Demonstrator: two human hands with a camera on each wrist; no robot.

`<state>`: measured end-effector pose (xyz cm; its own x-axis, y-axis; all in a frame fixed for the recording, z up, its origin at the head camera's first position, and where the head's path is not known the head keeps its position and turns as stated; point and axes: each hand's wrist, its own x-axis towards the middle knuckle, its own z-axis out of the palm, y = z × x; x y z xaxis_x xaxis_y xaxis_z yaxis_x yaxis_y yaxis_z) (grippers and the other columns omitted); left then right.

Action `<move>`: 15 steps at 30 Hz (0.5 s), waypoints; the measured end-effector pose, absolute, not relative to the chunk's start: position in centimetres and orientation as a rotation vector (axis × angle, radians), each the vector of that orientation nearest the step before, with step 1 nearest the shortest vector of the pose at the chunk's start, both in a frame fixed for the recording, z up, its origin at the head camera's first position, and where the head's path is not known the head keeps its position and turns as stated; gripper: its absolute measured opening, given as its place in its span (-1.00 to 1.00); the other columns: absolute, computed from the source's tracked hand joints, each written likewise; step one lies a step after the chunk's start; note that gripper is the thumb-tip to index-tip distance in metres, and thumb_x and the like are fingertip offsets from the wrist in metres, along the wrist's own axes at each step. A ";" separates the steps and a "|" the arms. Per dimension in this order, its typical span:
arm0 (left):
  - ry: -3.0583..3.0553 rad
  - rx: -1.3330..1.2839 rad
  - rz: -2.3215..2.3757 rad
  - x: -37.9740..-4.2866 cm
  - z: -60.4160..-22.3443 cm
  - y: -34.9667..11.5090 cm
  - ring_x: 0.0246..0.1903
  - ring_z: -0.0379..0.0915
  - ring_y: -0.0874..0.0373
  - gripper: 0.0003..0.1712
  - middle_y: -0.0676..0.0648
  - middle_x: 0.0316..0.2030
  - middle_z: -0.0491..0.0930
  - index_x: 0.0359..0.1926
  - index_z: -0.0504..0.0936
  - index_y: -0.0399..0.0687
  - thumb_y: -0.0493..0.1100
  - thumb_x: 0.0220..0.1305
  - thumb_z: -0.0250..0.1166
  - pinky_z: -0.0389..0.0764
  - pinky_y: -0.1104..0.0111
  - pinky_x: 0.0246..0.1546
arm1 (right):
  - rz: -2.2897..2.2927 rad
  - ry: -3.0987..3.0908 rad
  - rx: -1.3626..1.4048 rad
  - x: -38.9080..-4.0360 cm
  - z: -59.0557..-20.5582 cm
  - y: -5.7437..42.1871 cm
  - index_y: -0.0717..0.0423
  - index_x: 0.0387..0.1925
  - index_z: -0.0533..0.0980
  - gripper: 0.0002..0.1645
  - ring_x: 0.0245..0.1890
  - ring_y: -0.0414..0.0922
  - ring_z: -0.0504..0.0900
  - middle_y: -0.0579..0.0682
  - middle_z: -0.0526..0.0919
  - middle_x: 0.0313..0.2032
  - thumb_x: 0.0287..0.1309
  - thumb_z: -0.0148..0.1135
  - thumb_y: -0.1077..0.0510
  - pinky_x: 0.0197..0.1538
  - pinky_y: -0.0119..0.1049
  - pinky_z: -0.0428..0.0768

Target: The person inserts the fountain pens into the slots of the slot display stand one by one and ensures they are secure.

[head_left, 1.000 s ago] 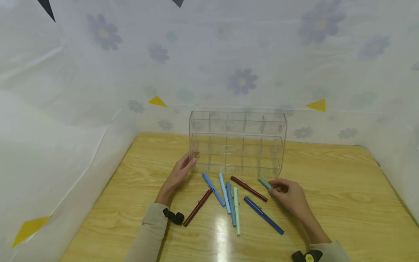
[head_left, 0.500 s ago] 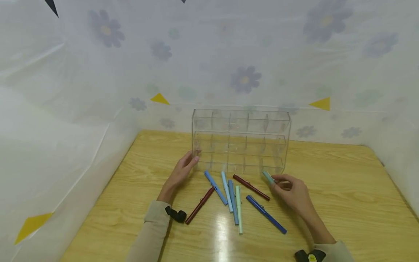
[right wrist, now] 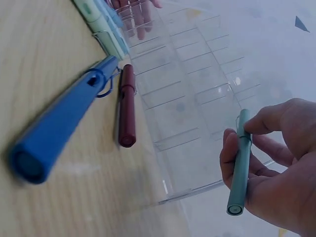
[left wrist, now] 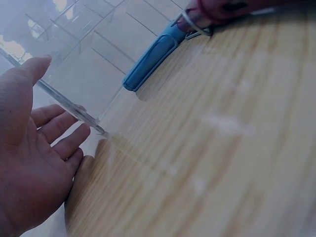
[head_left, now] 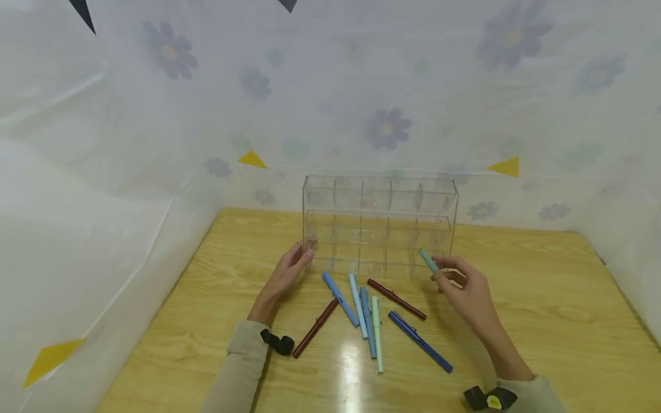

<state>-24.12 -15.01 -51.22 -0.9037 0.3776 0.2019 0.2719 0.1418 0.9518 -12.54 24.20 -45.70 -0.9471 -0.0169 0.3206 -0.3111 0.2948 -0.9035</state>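
Rising, the teal pen (right wrist: 241, 165) is now higher.

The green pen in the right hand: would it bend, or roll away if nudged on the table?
The green pen likely won't bend: its barrel looks straight and hard. It is probably light, since the right hand just pinches it. Being rounded, it might roll a little, but the clip on its side could stop it.

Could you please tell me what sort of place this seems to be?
Probably a tabletop booth screened off for recording: a wood-grain table, pale flowered sheeting behind it and more sheeting at the sides, and a small camera on each wrist.
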 end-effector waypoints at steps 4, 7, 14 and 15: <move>2.311 0.665 1.887 -24.0 -51.4 -15.1 0.43 0.25 -0.22 -0.44 -0.30 0.44 0.34 0.51 0.28 -0.29 -0.12 0.66 0.01 0.27 -0.10 0.41 | 1.681 -2.303 0.257 -12.9 -45.1 23.9 0.32 0.18 0.54 -0.62 -0.23 -0.19 0.72 0.20 0.57 0.04 0.38 0.29 0.31 -0.29 -0.29 0.73; 2.315 0.655 1.891 -24.0 -51.6 -15.1 0.42 0.27 -0.20 -0.45 -0.28 0.43 0.35 0.50 0.29 -0.26 -0.11 0.65 0.02 0.29 -0.09 0.41 | 1.655 -2.298 0.224 -13.2 -44.7 23.5 0.29 0.14 0.57 -0.64 -0.24 -0.20 0.72 0.19 0.61 0.01 0.37 0.33 0.26 -0.29 -0.33 0.73; 2.303 0.653 1.897 -24.1 -51.4 -15.0 0.42 0.26 -0.22 -0.45 -0.29 0.45 0.33 0.50 0.29 -0.26 -0.10 0.65 0.03 0.29 -0.11 0.40 | 1.518 -2.289 0.222 -14.1 -43.0 22.9 0.24 0.14 0.60 -0.67 -0.18 -0.33 0.69 0.22 0.72 -0.07 0.42 0.28 0.21 -0.21 -0.46 0.70; 2.303 0.653 1.896 -24.1 -51.3 -15.0 0.43 0.25 -0.22 -0.44 -0.29 0.45 0.32 0.51 0.29 -0.26 -0.10 0.65 0.02 0.29 -0.11 0.40 | 1.518 -2.279 0.236 -14.2 -42.7 22.9 0.24 0.16 0.59 -0.67 -0.20 -0.33 0.70 0.24 0.73 -0.09 0.43 0.27 0.23 -0.22 -0.45 0.71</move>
